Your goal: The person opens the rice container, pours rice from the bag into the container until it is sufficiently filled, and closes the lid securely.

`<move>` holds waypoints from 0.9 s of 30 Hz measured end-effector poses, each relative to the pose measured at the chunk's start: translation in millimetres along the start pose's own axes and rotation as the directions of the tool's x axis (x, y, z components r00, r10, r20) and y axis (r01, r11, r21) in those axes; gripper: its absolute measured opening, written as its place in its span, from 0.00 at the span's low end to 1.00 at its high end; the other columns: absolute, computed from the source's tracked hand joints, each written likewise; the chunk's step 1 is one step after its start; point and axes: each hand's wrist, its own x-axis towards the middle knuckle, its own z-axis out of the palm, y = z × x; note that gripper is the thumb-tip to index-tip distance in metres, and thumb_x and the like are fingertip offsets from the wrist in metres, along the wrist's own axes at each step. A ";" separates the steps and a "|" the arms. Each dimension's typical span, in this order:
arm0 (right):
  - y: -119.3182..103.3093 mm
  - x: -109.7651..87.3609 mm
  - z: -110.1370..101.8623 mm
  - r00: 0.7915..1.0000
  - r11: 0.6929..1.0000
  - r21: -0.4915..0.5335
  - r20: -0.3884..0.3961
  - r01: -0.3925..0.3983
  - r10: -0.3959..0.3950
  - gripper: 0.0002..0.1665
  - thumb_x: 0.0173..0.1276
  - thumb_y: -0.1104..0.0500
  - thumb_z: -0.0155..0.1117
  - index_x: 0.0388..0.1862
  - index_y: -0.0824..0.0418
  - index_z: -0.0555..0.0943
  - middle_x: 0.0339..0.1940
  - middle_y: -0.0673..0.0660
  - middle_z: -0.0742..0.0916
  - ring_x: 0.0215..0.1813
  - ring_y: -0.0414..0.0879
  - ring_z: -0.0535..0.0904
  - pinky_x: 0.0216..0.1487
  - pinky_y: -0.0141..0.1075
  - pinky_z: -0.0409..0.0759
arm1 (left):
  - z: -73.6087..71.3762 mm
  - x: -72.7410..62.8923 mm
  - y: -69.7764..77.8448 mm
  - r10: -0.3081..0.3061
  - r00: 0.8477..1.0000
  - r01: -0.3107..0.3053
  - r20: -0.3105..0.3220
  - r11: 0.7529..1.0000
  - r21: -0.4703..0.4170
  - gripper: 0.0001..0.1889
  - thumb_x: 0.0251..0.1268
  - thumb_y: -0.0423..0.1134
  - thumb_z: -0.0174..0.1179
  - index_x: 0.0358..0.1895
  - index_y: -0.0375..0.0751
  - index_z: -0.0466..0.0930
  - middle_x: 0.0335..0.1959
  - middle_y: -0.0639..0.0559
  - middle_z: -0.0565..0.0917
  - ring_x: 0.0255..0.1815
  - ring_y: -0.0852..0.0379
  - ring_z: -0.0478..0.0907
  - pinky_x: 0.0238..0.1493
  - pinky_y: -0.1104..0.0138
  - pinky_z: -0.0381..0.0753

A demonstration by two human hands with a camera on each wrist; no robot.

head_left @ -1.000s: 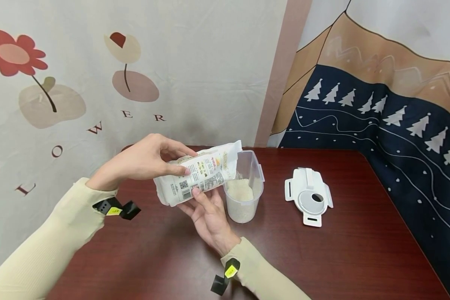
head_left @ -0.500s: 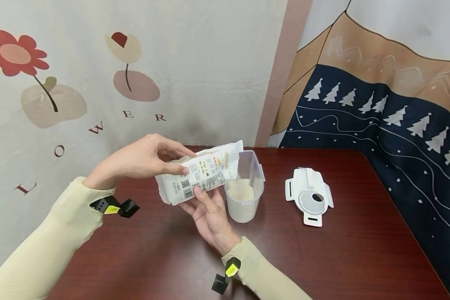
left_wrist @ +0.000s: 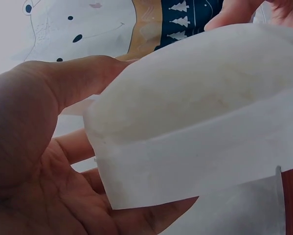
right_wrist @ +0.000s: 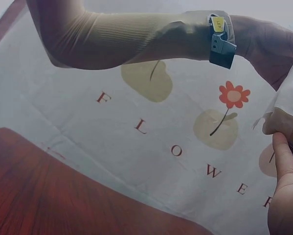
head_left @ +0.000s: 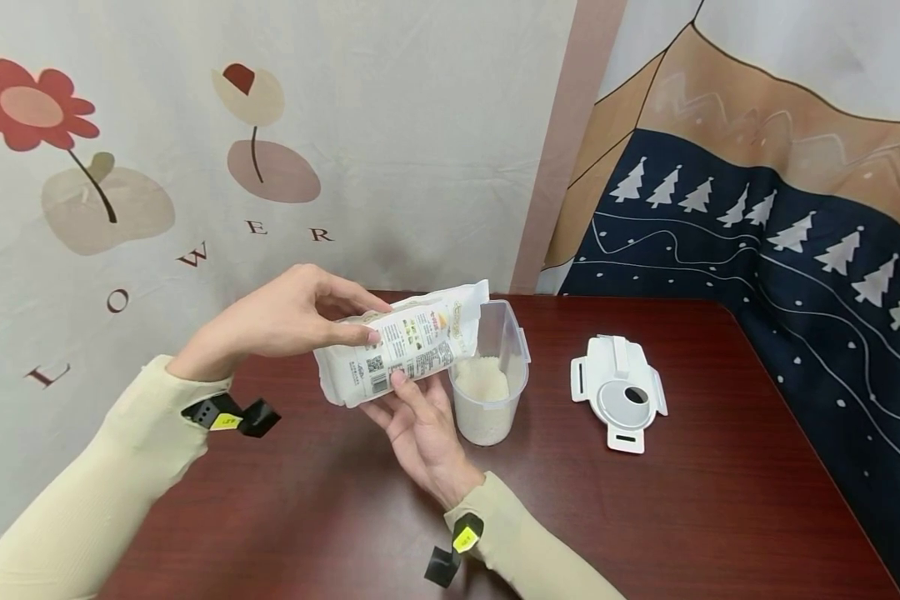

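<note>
Behind a dark reddish-brown wooden table (head_left: 690,533), a pale cloth hanging (head_left: 420,125) printed with flowers and letters is seen, and at its right a navy and tan cloth hanging (head_left: 810,250) with white fir trees is placed. Above the table, a soft white packet (head_left: 412,346) printed with small text and a barcode is held by both hands, and its right end is brought to the left rim of a clear plastic container (head_left: 504,333). By the left hand (head_left: 292,312), the packet is gripped from above between thumb and fingers, which are spread only as wide as the packet requires. By the right hand (head_left: 423,442), it is held from below, with the thumb pressed on the printed face and the fingers put beneath. White grains (head_left: 482,383) are contained in the upright container; whether any are falling from the packet cannot be told. Farther right, a white plastic lid (head_left: 618,400) with side flaps and a dark hole is laid on the table. Both arms are covered by pale yellow sleeves (head_left: 97,483).
</note>
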 end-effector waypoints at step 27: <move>-2.8 -0.8 3.3 1.000 1.000 0.021 -0.009 -0.008 0.008 0.28 0.80 0.58 0.57 0.74 0.45 0.62 0.68 0.50 0.80 0.66 0.45 0.80 0.71 0.45 0.79 | 2.7 5.3 3.2 -0.043 0.998 0.044 -0.044 0.999 0.023 0.14 0.61 0.44 0.72 0.50 0.58 0.90 0.44 0.57 0.92 0.43 0.61 0.89 0.41 0.67 0.85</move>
